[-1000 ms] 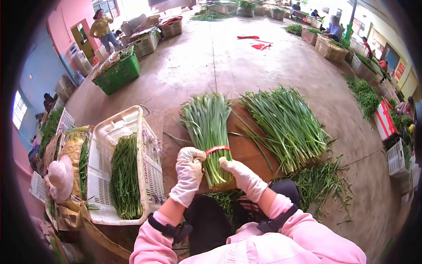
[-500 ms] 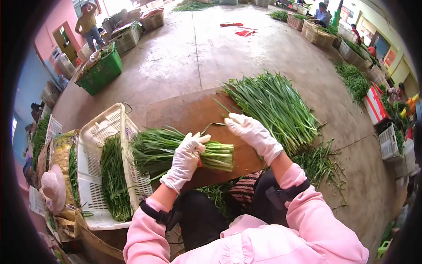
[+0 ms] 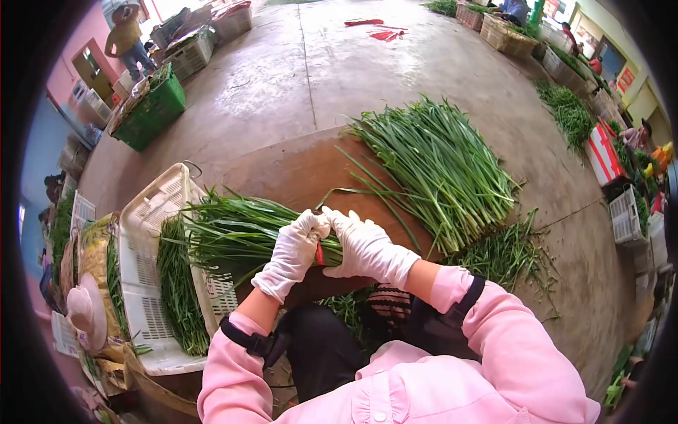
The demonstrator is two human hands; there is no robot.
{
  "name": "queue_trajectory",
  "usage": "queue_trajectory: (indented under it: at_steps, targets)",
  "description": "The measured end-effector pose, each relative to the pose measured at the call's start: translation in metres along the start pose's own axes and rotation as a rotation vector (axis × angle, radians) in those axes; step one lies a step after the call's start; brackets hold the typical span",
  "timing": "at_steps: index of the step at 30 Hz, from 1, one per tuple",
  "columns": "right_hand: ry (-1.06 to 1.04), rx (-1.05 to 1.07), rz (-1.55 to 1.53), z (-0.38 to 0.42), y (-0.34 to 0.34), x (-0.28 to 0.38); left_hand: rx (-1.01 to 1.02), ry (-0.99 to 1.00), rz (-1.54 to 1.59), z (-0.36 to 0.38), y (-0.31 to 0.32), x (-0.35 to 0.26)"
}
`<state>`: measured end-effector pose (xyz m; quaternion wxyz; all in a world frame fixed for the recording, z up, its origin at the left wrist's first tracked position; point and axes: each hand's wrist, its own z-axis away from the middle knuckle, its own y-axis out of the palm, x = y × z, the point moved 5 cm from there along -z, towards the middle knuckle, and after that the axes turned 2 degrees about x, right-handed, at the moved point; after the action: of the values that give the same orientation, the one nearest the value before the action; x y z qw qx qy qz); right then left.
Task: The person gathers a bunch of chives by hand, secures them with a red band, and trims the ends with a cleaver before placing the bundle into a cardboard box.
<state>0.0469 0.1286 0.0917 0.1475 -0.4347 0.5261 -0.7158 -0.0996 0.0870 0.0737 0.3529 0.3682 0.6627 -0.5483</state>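
Observation:
A bunch of garlic chives (image 3: 240, 230) lies sideways over the brown board (image 3: 282, 166), its leaf tips pointing left toward the white crate. My left hand (image 3: 291, 258), in a white glove, is closed round the bunch near its stem end. A bit of red band (image 3: 320, 253) shows at the fingers. My right hand (image 3: 371, 249), gloved too, grips the stem ends from the right and covers most of them. Both hands meet at their fingertips. Beyond them a large pile of loose chives (image 3: 445, 173) rests on the board's right side, with a few stray stalks beside it.
At the left stands a white plastic crate (image 3: 145, 328) holding chives. Trimmed scraps (image 3: 512, 251) litter the floor at right. A green bin (image 3: 159, 113) is farther off, near a standing person (image 3: 127, 39). Crates and a red-white box (image 3: 605, 155) line the right side.
My right hand has come left from the pile's edge onto the bunch's stem ends. The bunch has shifted slightly left, and the view has turned a little.

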Motion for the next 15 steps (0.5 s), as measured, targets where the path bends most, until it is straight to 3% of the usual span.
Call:
queue_trajectory:
  at_steps: [4, 6, 8, 10, 12, 14, 15]
  targets:
    - [0.039, 0.083, -0.13, -0.001, -0.004, -0.003, -0.006, 0.08, -0.053, 0.004, -0.002, -0.009]
    - [-0.054, 0.126, 0.0, -0.004, -0.017, -0.001, -0.145, 0.303, -0.21, 0.007, -0.009, -0.033]
    - [-0.276, -0.014, 0.052, -0.007, -0.037, 0.002, -0.203, 0.368, -0.204, 0.011, -0.019, -0.06]
    - [-0.357, 0.027, 0.062, -0.006, -0.06, 0.01, -0.234, 0.375, -0.227, 0.01, -0.024, -0.081]
    - [-0.382, 0.003, 0.047, -0.013, -0.068, 0.007, -0.247, 0.344, -0.228, 0.007, -0.022, -0.085]
    - [-0.37, 0.189, 0.006, -0.023, -0.068, 0.003, -0.22, 0.132, -0.194, -0.001, -0.019, -0.057]
    - [-0.416, 0.171, -0.02, -0.035, -0.055, -0.01, -0.172, -0.069, -0.066, -0.006, -0.014, -0.026]
